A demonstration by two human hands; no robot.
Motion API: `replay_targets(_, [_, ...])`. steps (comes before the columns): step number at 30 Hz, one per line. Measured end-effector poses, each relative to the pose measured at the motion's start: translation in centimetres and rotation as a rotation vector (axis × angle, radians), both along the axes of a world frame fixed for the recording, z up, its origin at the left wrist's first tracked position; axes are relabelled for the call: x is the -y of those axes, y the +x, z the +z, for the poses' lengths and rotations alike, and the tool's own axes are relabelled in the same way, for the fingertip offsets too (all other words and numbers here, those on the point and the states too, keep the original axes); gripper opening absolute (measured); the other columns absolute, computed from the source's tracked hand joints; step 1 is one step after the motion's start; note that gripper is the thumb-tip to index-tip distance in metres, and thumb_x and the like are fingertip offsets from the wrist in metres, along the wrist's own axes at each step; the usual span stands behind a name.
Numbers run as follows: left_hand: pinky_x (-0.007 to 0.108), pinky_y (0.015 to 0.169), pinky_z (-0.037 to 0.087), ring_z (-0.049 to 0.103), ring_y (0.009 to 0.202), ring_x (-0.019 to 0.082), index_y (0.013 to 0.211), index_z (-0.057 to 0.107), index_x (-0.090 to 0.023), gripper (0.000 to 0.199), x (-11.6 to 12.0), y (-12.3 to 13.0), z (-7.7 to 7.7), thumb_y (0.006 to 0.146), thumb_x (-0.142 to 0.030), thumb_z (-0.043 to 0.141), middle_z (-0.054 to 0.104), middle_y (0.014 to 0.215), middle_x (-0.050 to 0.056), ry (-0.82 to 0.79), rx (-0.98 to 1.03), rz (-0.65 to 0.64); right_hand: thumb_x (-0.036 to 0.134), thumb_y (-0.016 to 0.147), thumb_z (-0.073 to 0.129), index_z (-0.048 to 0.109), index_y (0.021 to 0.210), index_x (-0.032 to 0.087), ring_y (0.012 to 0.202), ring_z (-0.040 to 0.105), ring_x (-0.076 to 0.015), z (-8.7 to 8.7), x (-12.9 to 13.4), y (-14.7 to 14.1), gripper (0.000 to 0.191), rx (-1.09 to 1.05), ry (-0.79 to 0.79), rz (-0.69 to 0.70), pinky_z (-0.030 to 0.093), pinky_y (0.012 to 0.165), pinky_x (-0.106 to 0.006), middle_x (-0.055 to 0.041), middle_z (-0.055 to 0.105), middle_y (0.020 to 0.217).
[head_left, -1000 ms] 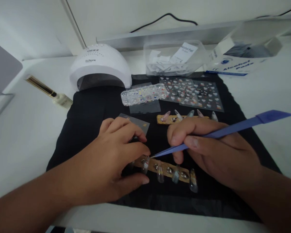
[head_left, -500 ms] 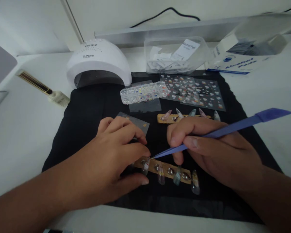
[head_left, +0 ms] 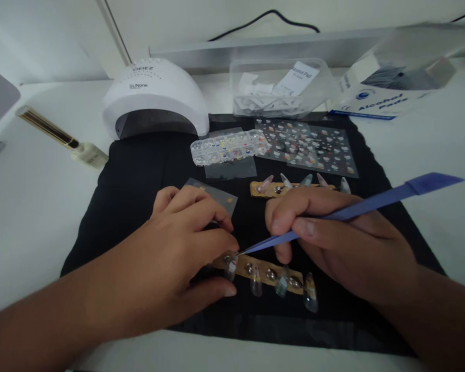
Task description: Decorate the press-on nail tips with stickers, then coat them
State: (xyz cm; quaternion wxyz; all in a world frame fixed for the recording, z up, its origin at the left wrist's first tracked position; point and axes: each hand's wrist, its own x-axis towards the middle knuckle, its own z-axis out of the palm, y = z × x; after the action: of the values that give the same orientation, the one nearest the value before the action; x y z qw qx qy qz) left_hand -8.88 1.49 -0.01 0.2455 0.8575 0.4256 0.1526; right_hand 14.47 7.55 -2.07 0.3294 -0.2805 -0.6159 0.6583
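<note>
My right hand point(head_left: 329, 232) grips a pair of purple tweezers point(head_left: 372, 204), pen-like. Their fine tip meets a clear false nail point(head_left: 231, 268) near its base; anything in the tip is too small to make out. My left hand point(head_left: 186, 237) is curled around that same nail, index finger by its base and thumb by its free end. It covers the left end of the wooden strip point(head_left: 271, 275), where false nails stand on metal studs. Toward the right on this strip are a pinkish nail point(head_left: 256, 281), a bluish nail point(head_left: 281, 284) and a clear decorated nail point(head_left: 310, 293).
Behind my right hand lies a second strip of nails point(head_left: 256, 189). Farther back are a rhinestone case point(head_left: 230, 147), sticker sheets point(head_left: 333, 152), a white nail lamp point(head_left: 155, 93), a plastic tub point(head_left: 248, 106) and an alcohol pad box point(head_left: 383, 98). A bottle point(head_left: 89, 155) is at left.
The whole view has shifted slightly. Both hands, the tweezers and the nails keep nearly the same places relative to each other.
</note>
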Motion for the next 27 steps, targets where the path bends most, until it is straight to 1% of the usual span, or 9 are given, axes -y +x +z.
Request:
replay_targets(10, [0.049, 0.091, 0.033, 0.052, 0.114, 0.030, 0.101, 0.071, -0.024, 0.010, -0.05, 0.08, -0.02, 0.091, -0.021, 0.071, 0.064, 0.114, 0.005, 0.007, -0.001, 0.004, 0.022, 0.091, 0.067, 0.075, 0.078, 0.023, 0.055, 0.061, -0.0124, -0.04, 0.02, -0.19, 0.016, -0.011, -0.018, -0.022, 0.045, 0.055, -0.027, 0.0029, 0.066, 0.058])
replay_targets(16, [0.049, 0.091, 0.033, 0.052, 0.113, 0.029, 0.100, 0.071, -0.025, 0.009, 0.03, 0.14, -0.03, 0.092, -0.022, 0.071, 0.064, 0.112, 0.003, 0.000, -0.002, 0.013, 0.024, 0.090, 0.071, 0.077, 0.078, 0.024, 0.055, 0.062, -0.0112, -0.18, 0.31, 0.11, 0.013, -0.020, -0.069, -0.050, 0.047, 0.055, -0.025, 0.0023, 0.066, 0.061])
replay_targets(22, [0.048, 0.090, 0.033, 0.052, 0.112, 0.029, 0.099, 0.071, -0.025, 0.009, -0.04, 0.08, -0.05, 0.091, -0.021, 0.071, 0.064, 0.111, 0.003, -0.012, -0.002, 0.001, 0.034, 0.091, 0.074, 0.078, 0.081, 0.025, 0.057, 0.062, -0.0130, -0.19, 0.46, 0.34, 0.014, -0.006, -0.076, -0.055, 0.049, 0.055, -0.025, 0.0007, 0.068, 0.062])
replay_targets(27, [0.049, 0.091, 0.032, 0.052, 0.113, 0.029, 0.099, 0.071, -0.025, 0.009, -0.05, 0.04, -0.19, 0.091, -0.021, 0.071, 0.064, 0.111, 0.002, -0.011, 0.002, 0.001, 0.031, 0.092, 0.072, 0.078, 0.082, 0.024, 0.058, 0.062, -0.0129, -0.01, 0.47, 0.52, 0.013, 0.001, -0.093, -0.027, 0.049, 0.055, -0.025, 0.0005, 0.068, 0.064])
